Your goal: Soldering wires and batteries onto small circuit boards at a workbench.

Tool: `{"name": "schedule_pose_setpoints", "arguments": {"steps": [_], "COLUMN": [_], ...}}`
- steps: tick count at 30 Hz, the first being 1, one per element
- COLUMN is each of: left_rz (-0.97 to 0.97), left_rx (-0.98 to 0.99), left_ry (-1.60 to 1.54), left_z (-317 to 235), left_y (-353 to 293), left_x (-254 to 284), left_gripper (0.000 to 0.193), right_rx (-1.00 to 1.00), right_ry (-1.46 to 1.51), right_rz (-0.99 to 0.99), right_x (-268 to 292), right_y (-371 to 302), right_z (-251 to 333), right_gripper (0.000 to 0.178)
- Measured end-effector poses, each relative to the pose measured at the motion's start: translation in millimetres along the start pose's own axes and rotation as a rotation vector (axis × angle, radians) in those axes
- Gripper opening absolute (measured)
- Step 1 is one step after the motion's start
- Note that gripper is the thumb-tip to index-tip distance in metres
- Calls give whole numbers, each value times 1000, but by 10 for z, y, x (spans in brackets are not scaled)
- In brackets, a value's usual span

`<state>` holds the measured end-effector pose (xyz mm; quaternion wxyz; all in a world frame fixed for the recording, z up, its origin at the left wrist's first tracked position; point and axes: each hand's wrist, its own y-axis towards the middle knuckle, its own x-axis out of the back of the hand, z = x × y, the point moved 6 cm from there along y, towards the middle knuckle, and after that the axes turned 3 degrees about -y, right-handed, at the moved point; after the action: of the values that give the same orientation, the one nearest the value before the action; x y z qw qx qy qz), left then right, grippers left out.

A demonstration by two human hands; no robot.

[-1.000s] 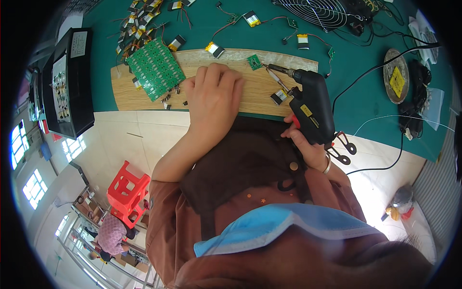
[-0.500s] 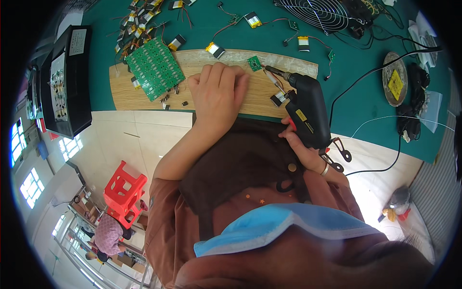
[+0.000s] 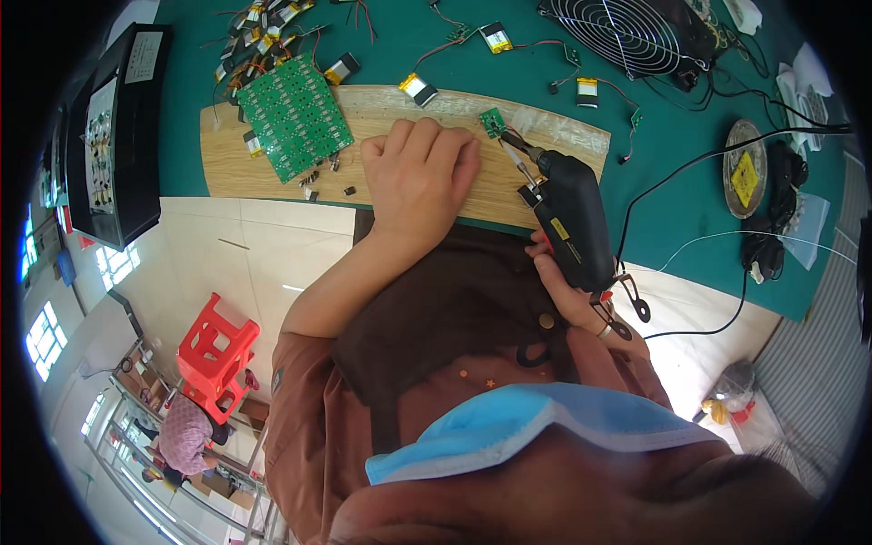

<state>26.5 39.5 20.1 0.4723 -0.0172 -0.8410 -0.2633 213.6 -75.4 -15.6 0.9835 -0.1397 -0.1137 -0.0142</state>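
Note:
My right hand (image 3: 568, 289) grips a black soldering gun (image 3: 579, 222) with a red trigger. The gun's metal tip points up and left, and its end meets or nearly meets a small green circuit board (image 3: 491, 123) at the wooden board's far side. My left hand (image 3: 420, 177) rests on the wooden board (image 3: 372, 102) with its fingers curled, just left of the small circuit board. Its back faces up and hides whatever the fingertips hold. Left of it lies a large green circuit panel (image 3: 295, 118), with several small dark components (image 3: 312, 194) by its near corner.
Pouch batteries with wires (image 3: 419, 89) lie beyond the wooden board, with more piled at the far left. A fan with a wire guard (image 3: 627, 34) stands far right. A round metal dish (image 3: 745, 168) holds a yellow piece. A black box (image 3: 134, 136) stands left.
The view has shifted slightly. The soldering gun has moved a little left and nearer to me, its tip still at the small circuit board. My left hand keeps its curled pose.

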Motion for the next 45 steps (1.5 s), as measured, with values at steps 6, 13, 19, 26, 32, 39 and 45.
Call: {"name": "schedule_pose_setpoints", "arguments": {"steps": [6, 13, 19, 26, 32, 39, 45], "left_rz": [2, 2, 16, 43, 64, 64, 68], "left_rx": [-38, -46, -52, -43, -32, -33, -23], "left_ry": [-12, -37, -43, -34, -33, -33, -33], "left_z": [-25, -15, -17, -18, -20, -24, -20], "left_y": [41, 36, 62, 66, 68, 72, 73], "left_x": [24, 15, 20, 6, 19, 12, 15], "left_gripper": [18, 18, 18, 18, 18, 17, 17], "right_rx": [-15, 35, 85, 39, 35, -2, 18], "right_ry": [-51, -166, -189, -199, -173, -177, -162], "right_rz": [16, 72, 79, 68, 61, 45, 57], "right_x": [26, 31, 34, 26, 13, 20, 14], "right_y": [-15, 14, 21, 14, 25, 17, 26], "right_z": [-55, 68, 152, 154, 164, 127, 161], "right_gripper": [27, 32, 35, 35, 35, 34, 34]}}
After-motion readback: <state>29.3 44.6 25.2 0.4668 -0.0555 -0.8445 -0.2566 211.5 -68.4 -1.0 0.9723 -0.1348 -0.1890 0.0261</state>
